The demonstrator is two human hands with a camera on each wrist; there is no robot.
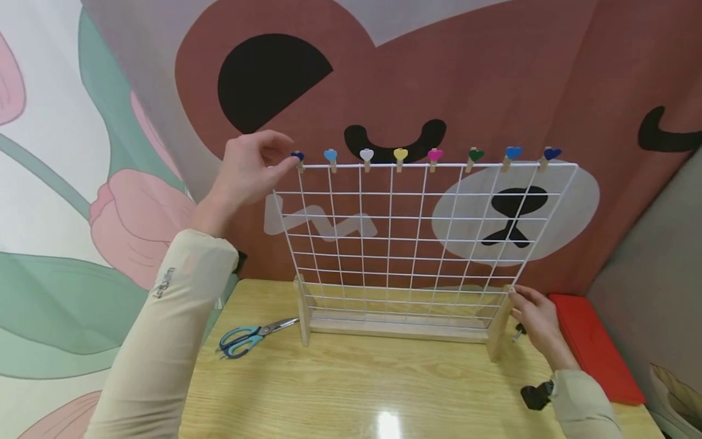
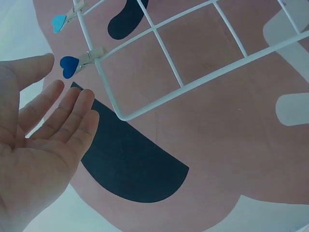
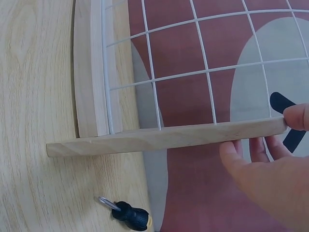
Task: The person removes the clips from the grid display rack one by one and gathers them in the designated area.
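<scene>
A white wire grid stands upright in a wooden stand on the table. Along its top bar sit several small wooden clothespins with coloured hearts, among them a yellow one and a pink one. My left hand is beside the dark blue heart clothespin at the grid's left end. In the left wrist view its fingers are spread, loosely bent and apart from that clothespin. On the other side, my right hand grips the upper end of the stand's right side piece between thumb and fingers.
Scissors with blue handles lie left of the stand. A short black screwdriver lies right of it. Farther right are a red flat object and a black object. A printed curtain hangs behind.
</scene>
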